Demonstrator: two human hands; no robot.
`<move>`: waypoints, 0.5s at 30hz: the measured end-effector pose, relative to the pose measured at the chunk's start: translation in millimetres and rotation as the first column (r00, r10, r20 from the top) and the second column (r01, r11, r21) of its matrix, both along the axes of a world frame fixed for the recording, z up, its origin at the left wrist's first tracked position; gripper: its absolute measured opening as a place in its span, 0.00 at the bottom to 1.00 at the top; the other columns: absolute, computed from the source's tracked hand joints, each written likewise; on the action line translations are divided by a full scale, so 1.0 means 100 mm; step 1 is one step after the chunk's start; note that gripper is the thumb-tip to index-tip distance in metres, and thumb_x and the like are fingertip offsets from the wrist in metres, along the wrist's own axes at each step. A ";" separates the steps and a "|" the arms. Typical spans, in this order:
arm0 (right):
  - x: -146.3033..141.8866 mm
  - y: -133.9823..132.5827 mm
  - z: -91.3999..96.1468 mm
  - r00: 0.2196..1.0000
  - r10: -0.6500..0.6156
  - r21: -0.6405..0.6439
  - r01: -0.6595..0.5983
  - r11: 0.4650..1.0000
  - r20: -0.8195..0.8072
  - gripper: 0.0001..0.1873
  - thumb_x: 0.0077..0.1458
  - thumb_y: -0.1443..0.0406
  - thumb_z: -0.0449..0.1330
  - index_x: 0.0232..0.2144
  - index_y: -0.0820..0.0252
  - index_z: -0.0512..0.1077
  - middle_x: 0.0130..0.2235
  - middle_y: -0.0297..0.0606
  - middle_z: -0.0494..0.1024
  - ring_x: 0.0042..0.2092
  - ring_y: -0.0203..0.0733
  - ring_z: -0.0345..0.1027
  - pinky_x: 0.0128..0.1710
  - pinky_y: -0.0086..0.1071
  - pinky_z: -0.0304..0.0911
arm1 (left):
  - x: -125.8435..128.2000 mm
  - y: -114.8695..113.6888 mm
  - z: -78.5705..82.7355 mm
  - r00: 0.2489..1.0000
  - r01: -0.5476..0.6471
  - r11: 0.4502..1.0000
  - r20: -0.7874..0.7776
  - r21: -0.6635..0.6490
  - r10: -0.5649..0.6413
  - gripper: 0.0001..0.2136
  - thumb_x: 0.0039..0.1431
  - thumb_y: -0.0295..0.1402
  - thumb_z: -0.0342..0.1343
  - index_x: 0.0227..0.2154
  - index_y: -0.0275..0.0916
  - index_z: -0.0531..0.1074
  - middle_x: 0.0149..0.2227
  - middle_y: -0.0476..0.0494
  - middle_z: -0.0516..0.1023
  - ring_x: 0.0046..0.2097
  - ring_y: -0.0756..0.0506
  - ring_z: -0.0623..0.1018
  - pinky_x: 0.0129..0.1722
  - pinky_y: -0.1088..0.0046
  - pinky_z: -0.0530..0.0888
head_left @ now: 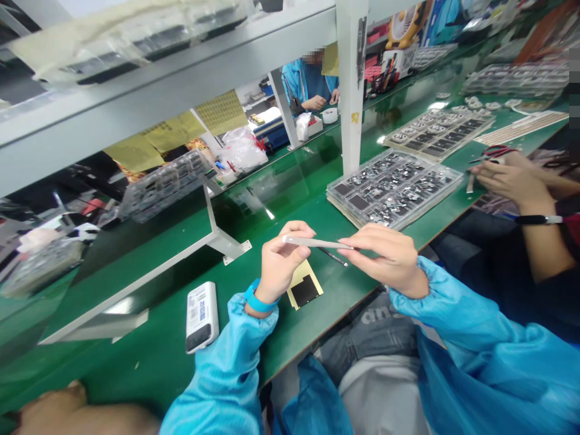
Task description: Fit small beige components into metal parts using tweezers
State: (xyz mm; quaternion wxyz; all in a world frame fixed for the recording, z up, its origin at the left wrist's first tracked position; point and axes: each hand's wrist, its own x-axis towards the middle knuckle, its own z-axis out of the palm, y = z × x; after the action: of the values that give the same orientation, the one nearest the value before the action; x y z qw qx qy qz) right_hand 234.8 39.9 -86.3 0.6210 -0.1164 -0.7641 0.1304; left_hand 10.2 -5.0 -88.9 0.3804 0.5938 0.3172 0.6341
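My left hand [283, 263] and my right hand [389, 257] are raised above the green bench [149, 356], each pinching one end of a thin pale strip [317, 243] held level between them. Both hands have their fingers closed on it. Under my left hand a yellow sheet with a black square [305, 290] lies flat on the bench. A thin dark tool [333, 257] lies on the bench just below the strip. My sleeves are blue, with a blue band on my left wrist.
A white device [202, 315] lies left of my left arm. A clear tray of small dark parts [393, 187] sits to the right, more trays [438, 133] beyond. A co-worker's hands [502, 176] work at right. A white post [351, 90] and metal bracket [226, 244] stand ahead.
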 end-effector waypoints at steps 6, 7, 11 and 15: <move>-0.01 0.01 -0.05 1.000 0.010 -0.013 -0.010 1.000 0.014 0.13 0.55 0.74 0.71 0.43 0.59 0.82 0.33 0.40 0.85 0.31 0.40 0.77 0.32 0.35 0.73 | 0.01 0.01 0.02 1.000 -0.018 0.999 -0.018 0.031 0.019 0.09 0.61 0.37 0.69 0.44 0.48 0.86 0.45 0.40 0.77 0.47 0.43 0.78 0.50 0.60 0.78; -0.01 0.00 -0.05 1.000 0.014 -0.019 -0.013 1.000 0.015 0.13 0.55 0.74 0.71 0.43 0.59 0.82 0.33 0.40 0.86 0.31 0.40 0.78 0.32 0.36 0.73 | 0.01 0.01 0.03 1.000 -0.021 0.999 -0.021 0.039 0.022 0.08 0.61 0.37 0.70 0.43 0.47 0.86 0.45 0.40 0.77 0.47 0.43 0.78 0.49 0.61 0.78; -0.02 -0.01 -0.09 0.999 0.029 -0.038 -0.028 0.999 0.026 0.13 0.55 0.74 0.71 0.43 0.59 0.82 0.33 0.40 0.86 0.31 0.41 0.78 0.32 0.36 0.72 | 0.02 0.01 0.03 0.999 -0.030 0.997 -0.030 0.068 0.032 0.08 0.60 0.38 0.70 0.42 0.47 0.86 0.45 0.40 0.77 0.48 0.44 0.79 0.51 0.62 0.78; -0.02 -0.02 -0.12 0.998 0.057 -0.027 -0.056 0.998 0.019 0.14 0.54 0.75 0.72 0.43 0.60 0.82 0.34 0.41 0.86 0.32 0.41 0.79 0.32 0.36 0.73 | 0.01 0.01 0.02 0.999 -0.030 0.996 -0.034 0.083 0.032 0.08 0.61 0.38 0.70 0.43 0.49 0.86 0.45 0.40 0.78 0.48 0.44 0.78 0.50 0.63 0.78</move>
State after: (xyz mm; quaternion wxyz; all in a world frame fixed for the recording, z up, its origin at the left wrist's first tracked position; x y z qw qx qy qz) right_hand 232.4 37.6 -98.2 0.6080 -0.1041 -0.7713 0.1569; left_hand 11.1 -4.0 -86.8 0.3401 0.6150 0.3066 0.6420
